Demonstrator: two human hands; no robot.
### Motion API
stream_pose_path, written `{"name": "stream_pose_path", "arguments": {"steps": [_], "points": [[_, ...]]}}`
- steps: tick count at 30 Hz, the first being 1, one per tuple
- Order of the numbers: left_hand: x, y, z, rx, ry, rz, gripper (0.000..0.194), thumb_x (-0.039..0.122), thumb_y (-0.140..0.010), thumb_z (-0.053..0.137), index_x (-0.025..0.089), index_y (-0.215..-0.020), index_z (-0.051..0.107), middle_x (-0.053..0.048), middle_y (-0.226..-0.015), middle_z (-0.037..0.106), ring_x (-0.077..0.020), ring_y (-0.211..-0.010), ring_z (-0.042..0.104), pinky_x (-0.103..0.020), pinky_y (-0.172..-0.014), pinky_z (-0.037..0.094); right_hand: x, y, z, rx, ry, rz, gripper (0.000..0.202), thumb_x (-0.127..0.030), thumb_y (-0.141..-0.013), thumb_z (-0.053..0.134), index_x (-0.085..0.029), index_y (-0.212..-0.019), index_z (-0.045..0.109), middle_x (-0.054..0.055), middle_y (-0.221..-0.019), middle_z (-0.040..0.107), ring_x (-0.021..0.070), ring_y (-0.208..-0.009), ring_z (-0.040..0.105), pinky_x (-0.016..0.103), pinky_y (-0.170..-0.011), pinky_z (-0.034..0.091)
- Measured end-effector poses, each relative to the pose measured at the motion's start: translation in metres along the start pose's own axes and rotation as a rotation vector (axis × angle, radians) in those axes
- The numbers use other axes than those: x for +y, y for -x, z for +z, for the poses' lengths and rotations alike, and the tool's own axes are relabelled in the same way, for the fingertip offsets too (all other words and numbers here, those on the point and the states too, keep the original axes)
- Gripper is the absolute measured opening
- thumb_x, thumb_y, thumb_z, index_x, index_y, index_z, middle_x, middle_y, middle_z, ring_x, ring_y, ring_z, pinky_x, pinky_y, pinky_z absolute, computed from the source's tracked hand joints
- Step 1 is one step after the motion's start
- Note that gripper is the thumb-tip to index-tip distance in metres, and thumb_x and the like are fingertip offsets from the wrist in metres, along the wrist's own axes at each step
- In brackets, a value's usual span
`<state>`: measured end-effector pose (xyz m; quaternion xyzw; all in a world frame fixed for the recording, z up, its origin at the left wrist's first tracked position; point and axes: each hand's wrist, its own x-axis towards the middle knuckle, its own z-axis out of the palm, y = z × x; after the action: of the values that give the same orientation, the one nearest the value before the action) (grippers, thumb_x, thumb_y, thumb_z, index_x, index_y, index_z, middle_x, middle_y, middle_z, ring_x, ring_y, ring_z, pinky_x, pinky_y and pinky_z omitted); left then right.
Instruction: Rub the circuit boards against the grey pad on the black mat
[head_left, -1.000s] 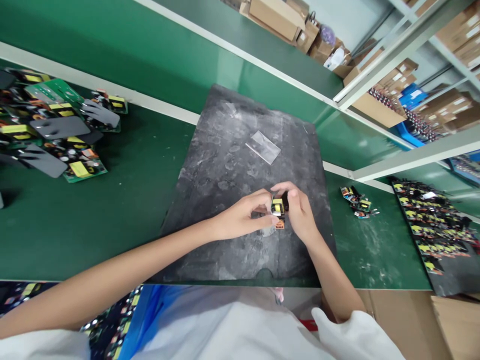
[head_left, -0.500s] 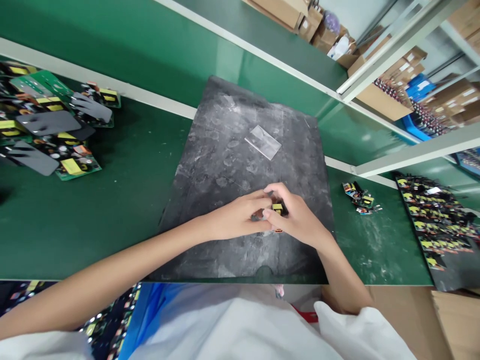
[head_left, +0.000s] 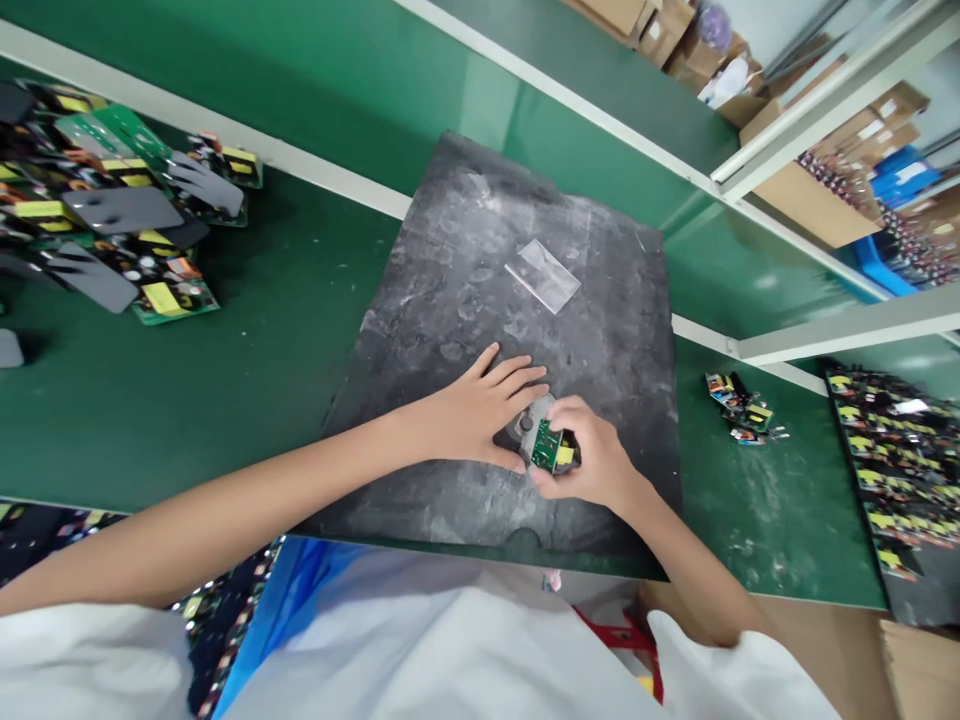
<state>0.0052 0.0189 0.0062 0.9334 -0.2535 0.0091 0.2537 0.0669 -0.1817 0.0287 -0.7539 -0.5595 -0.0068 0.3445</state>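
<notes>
My right hand [head_left: 600, 460] grips a small circuit board [head_left: 546, 446] between thumb and fingers. The board's green underside faces up and to the left, and a yellow part shows on its other side. Just left of the board, my left hand [head_left: 480, 412] is open with fingers spread over the black mat [head_left: 442, 510]. A grey flat piece [head_left: 527, 422] shows between the two hands, partly hidden; I cannot tell whether it is joined to the board. Farther up the mat lies a clear rectangular sheet [head_left: 543, 275].
Several circuit boards with grey plates [head_left: 124, 210] are heaped at the left of the green bench [head_left: 300, 300]. A few loose boards [head_left: 746, 408] lie right of the mat, near a black tray [head_left: 934, 580] with rows of boards. A white frame post [head_left: 847, 335] crosses at right.
My left hand has come off the board and its fingers have spread. The board has turned in my right hand, so its green underside now shows. The view has shifted slightly.
</notes>
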Motion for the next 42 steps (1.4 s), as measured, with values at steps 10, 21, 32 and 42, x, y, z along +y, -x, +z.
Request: {"name": "stream_pose_path", "arguments": {"steps": [10,21,32,42], "points": [[-0.007,-0.004,-0.013,-0.123,0.068,-0.007,0.060,0.042,-0.089,0.049,0.020,-0.143,0.034,-0.009,-0.150,0.033,-0.0269,-0.143,0.018,-0.053,-0.115,0.003,0.003,0.004,0.002,-0.041,0.227,-0.003,0.024,-0.040,-0.080,0.053,-0.022,-0.096,0.051,0.002,-0.076,0.059,0.0171,-0.066,0.058,0.027,-0.057,0.044],[-0.004,-0.008,-0.004,0.010,0.023,-0.044,0.045,0.033,-0.091,0.046,0.020,-0.135,0.047,-0.007,-0.142,0.045,-0.0254,-0.137,0.030,-0.055,-0.114,0.008,-0.004,0.008,0.003,-0.029,0.110,-0.007,0.020,-0.041,-0.080,0.049,-0.023,-0.086,0.045,0.000,-0.068,0.052,0.0146,-0.057,0.050,0.025,-0.052,0.039],[0.001,-0.009,0.000,0.006,-0.019,-0.069,0.047,0.033,-0.094,0.042,0.016,-0.137,0.044,-0.009,-0.145,0.042,-0.0276,-0.138,0.028,-0.056,-0.114,0.004,-0.010,0.004,0.009,-0.036,0.236,-0.093,0.025,-0.045,-0.081,0.047,-0.021,-0.087,0.045,0.001,-0.068,0.052,0.0156,-0.056,0.052,0.026,-0.046,0.037],[0.007,-0.007,0.002,0.053,-0.190,-0.054,0.046,0.032,-0.093,0.041,0.015,-0.136,0.044,-0.015,-0.134,0.046,-0.0305,-0.127,0.037,-0.062,-0.109,0.016,-0.012,0.004,0.012,-0.032,0.229,-0.051,0.019,-0.037,-0.079,0.047,-0.022,-0.089,0.042,0.002,-0.070,0.053,0.0167,-0.058,0.053,0.027,-0.048,0.042]]}}
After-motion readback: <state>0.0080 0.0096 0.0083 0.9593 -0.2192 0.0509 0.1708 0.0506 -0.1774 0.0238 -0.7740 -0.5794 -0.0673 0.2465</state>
